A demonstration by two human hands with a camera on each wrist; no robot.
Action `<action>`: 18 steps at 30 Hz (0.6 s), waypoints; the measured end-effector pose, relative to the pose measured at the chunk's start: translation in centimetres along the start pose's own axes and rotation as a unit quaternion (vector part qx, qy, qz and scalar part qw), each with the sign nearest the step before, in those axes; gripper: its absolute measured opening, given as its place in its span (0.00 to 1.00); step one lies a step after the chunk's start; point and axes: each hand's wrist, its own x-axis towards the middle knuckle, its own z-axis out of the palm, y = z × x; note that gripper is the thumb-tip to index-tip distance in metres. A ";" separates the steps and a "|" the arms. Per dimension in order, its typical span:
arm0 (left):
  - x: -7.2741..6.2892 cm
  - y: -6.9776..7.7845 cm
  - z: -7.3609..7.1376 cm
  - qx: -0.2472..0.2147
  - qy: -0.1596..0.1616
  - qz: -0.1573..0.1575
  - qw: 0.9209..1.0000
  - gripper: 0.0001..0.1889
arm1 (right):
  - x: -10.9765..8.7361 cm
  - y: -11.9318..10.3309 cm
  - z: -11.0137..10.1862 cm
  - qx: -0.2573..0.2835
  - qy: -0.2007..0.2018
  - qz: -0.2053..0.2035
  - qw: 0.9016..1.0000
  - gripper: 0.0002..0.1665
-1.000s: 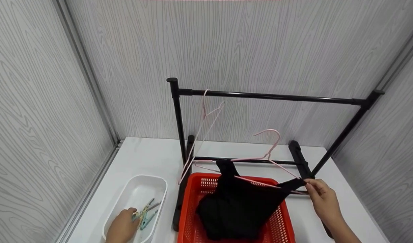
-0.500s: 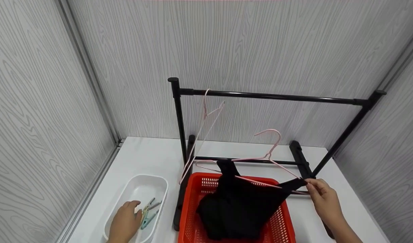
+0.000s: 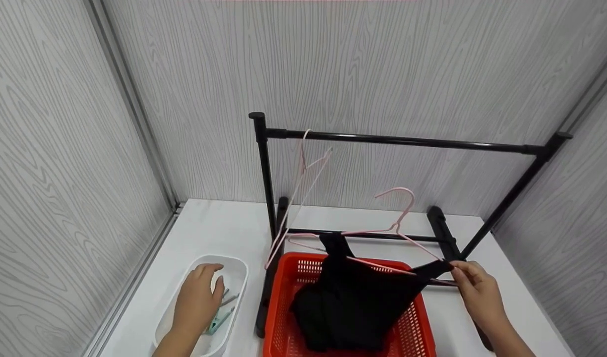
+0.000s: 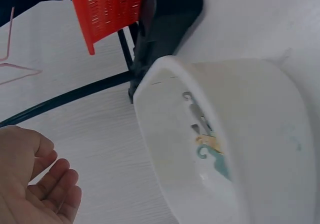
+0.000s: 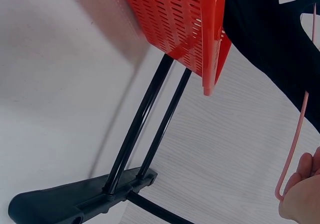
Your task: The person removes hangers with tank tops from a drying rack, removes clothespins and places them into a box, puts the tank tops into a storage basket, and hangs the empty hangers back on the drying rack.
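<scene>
My left hand is over the white tray, thumb and forefinger apart and nothing visible between them. In the left wrist view its fingers curl loosely. Several clothespins lie in the tray, among them a teal clothespin and a yellow clothespin. My right hand pinches the strap of a black tank top at the right end of a pink hanger. The other strap is looped over the hanger's left arm. The top's body droops into a red basket.
Behind the basket stands a black rack with its feet on the white table. A second pink hanger hangs bare near the bar's left end. Wood-grain panels enclose the back and sides.
My left hand has drawn back from the clothespins and moved up and slightly right, now covering part of them. The right hand keeps its pinch on the tank top's strap, nearly still.
</scene>
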 end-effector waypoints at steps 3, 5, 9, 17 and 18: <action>1.1 1.3 -0.5 -0.010 0.030 0.028 0.999 0.12 | 0.1 -0.1 0.0 -0.003 0.003 -0.002 1.000 0.08; 1.8 2.4 -0.8 -0.017 0.054 0.050 0.997 0.12 | 0.2 -0.1 0.0 -0.003 0.004 -0.002 1.000 0.08; 3.2 4.9 -1.3 -0.024 0.097 0.103 0.990 0.13 | 0.3 -0.2 -0.2 -0.005 0.005 -0.004 1.000 0.07; 5.4 10.2 -2.1 -0.042 0.109 0.158 0.980 0.13 | 0.4 0.0 -0.2 -0.005 0.007 -0.003 1.000 0.07; 5.7 10.7 -2.1 -0.048 0.108 0.160 0.980 0.13 | 0.4 0.1 -0.2 -0.004 0.007 -0.002 1.000 0.07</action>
